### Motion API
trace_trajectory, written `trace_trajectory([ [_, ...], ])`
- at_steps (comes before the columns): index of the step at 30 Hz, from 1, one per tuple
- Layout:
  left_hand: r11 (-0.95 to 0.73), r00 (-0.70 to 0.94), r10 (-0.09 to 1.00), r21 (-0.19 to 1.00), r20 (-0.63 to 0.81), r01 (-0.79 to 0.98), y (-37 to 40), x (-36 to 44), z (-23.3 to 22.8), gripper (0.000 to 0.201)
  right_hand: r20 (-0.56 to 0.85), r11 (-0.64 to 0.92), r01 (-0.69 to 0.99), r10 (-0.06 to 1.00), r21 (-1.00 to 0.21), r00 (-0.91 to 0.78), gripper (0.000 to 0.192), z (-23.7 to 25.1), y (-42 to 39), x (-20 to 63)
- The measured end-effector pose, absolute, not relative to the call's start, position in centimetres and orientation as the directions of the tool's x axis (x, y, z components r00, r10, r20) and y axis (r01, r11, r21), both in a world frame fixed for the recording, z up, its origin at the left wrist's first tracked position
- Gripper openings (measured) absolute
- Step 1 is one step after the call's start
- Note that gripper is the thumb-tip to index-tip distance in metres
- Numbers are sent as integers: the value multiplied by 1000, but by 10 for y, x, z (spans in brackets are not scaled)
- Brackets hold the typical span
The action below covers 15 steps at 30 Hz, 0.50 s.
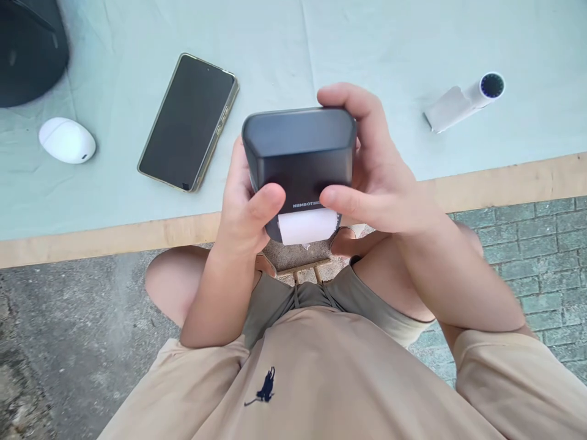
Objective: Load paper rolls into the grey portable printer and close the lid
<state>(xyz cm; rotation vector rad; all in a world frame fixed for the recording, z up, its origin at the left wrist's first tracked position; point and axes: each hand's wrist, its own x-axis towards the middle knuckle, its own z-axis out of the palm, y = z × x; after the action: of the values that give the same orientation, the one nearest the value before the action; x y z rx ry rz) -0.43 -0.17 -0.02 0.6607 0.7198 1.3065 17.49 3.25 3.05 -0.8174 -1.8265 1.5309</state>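
Note:
Both my hands hold a dark grey label printer (300,156) above the table's front edge, over my lap. My left hand (243,205) grips its left side, with the thumb on the front near the printed brand name. On the right, my right hand (373,174) wraps the printer, fingers over its top corner and thumb on the front. A strip of white label paper (306,226) sticks out of the slot between my two thumbs.
On the pale green table cover (284,49) lie a dark smartphone (189,122), a white oval device (66,140) at the left, a white tube-shaped gadget (464,101) at the right, and a black object (27,49) in the far left corner. Below are the wooden table edge (504,183) and paved ground.

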Motion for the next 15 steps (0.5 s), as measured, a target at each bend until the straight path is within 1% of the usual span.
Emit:
trace_trajectory([
  [3, 74, 113, 994, 815, -10, -575, -3, -2, 0, 54, 27, 99, 79, 773, -992, -634, 82, 27, 33, 174],
  [5, 60, 103, 995, 833, -4, -550, -4, -1, 1, 48, 6, 77, 86, 778, -993, -628, 83, 25, 33, 175],
  [8, 99, 98, 994, 850, -56, -517, -5, 0, 5, 44, -20, 35, 75, 777, -997, -629, 85, 22, 34, 175],
  [10, 102, 93, 994, 860, -63, -501, -5, 0, 7, 45, -20, 21, 57, 776, -998, -631, 85, 21, 34, 175],
  [13, 74, 84, 996, 865, -38, -497, -5, 0, 7, 43, 0, 38, 48, 777, -998, -629, 84, 20, 33, 174],
  [15, 86, 90, 995, 862, -47, -500, -6, 0, 6, 40, 7, 62, 67, 783, -996, -622, 83, 20, 32, 174],
])
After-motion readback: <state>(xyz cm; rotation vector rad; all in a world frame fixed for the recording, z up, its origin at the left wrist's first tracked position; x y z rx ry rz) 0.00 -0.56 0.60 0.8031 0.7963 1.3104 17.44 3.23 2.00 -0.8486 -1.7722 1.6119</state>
